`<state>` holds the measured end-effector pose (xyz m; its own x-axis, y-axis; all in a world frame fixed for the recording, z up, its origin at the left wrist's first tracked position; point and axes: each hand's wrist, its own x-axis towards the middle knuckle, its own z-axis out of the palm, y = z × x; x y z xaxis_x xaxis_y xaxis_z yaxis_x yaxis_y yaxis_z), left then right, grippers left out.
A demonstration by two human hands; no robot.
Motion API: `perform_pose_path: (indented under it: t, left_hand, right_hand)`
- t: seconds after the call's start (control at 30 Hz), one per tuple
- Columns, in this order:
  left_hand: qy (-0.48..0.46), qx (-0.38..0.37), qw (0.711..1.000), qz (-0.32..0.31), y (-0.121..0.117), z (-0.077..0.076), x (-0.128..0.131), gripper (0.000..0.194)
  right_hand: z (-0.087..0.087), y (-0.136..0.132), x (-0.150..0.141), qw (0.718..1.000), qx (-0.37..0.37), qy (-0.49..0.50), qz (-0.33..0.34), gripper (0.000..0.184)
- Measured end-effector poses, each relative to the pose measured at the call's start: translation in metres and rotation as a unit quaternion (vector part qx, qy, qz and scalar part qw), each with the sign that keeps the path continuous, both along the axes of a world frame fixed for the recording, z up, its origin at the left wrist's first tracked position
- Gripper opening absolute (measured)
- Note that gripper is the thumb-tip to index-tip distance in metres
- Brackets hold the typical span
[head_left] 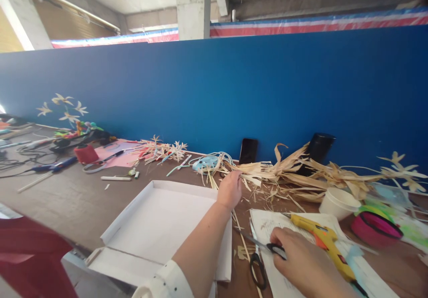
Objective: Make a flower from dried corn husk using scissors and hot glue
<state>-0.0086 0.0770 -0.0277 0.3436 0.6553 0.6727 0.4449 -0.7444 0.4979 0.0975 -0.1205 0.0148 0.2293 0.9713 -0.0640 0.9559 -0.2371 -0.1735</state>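
My left hand [230, 190] stretches over the far right corner of a shallow white box [174, 226]. Its fingers curl together at the edge of a pile of dried husk strips [284, 173]; whatever lies between the fingertips is hidden. Lower right, my right hand [301, 260] has its fingers closed at one black handle loop of a pair of scissors [258, 271]. The scissors' blades are spread and point away from me, over the side of a written notebook [267, 220]. A yellow glue gun [326, 240] lies just beyond my right hand.
A white cup [339, 203] and a pink tape roll [376, 230] stand to the right. A phone [248, 151] leans on the blue partition [214, 97]. Husk flowers [175, 150], red thread [86, 154] and cables [36, 153] lie leftward. A red cloth [30, 258] shows near left.
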Motion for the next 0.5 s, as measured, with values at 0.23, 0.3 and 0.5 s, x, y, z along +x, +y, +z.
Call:
perform_pose_path:
  t: [0.23, 0.3, 0.5]
  left_hand:
    - [-0.018, 0.006, 1.0, -0.02, -0.004, 0.003, -0.001, 0.017]
    - [-0.044, 0.014, 0.999, -0.009, -0.005, 0.006, -0.003, 0.017]
    - [-0.082, -0.003, 0.997, 0.004, -0.005, 0.004, -0.005, 0.018]
  right_hand:
    - [0.006, 0.013, 0.003, 0.997, 0.028, 0.075, -0.02, 0.019]
    - [0.009, 0.032, 0.008, 0.994, 0.061, 0.09, -0.025, 0.021]
    - [0.013, 0.129, 0.024, 0.986, 0.114, 0.106, -0.064, 0.026]
